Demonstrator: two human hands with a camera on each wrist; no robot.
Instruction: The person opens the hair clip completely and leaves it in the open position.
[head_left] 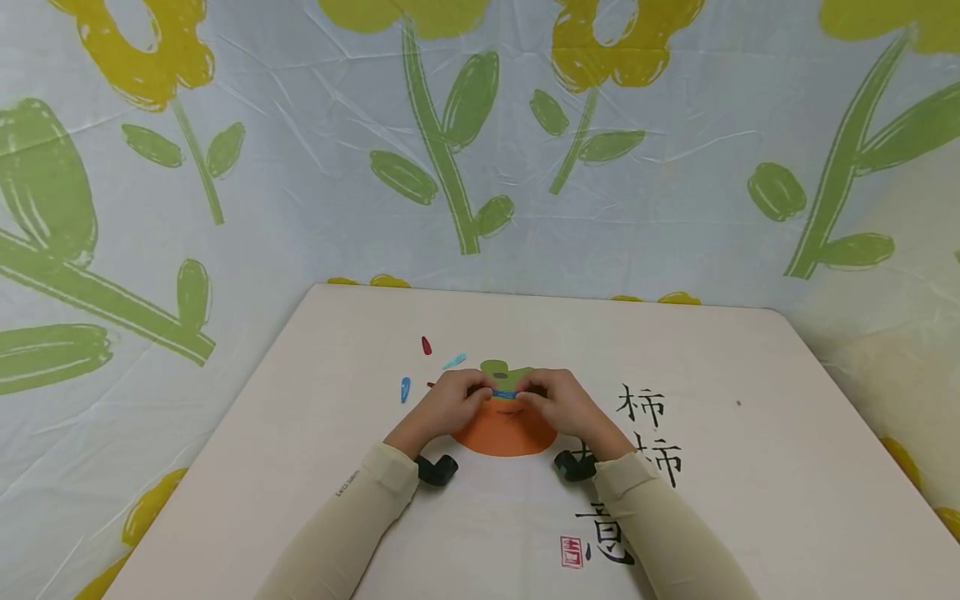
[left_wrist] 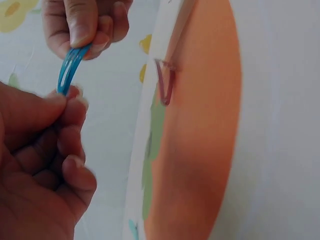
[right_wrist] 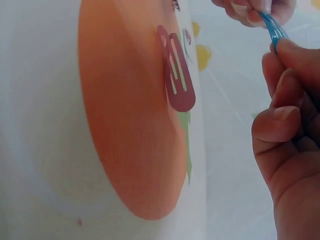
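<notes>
A blue snap hair clip (head_left: 504,394) is stretched between both hands above the table. My left hand (head_left: 459,398) pinches one end between thumb and fingers, as the left wrist view shows with the clip (left_wrist: 71,70). The opposite end is pinched by my right hand (head_left: 564,407); the right wrist view shows the same clip (right_wrist: 274,31) between the fingertips. Beneath the hands, a dark red snap clip (right_wrist: 181,75) lies on the orange persimmon print, its two layers sprung apart. In the left wrist view that red clip (left_wrist: 166,85) appears side-on.
Left of the hands lie a red clip (head_left: 426,345), a light blue clip (head_left: 454,361) and a blue clip (head_left: 405,389). Another small red piece (head_left: 431,384) is partly covered by the left hand. The pale table (head_left: 300,500) bears printed characters and a persimmon (head_left: 502,437); flowered cloth (head_left: 525,217) hangs behind.
</notes>
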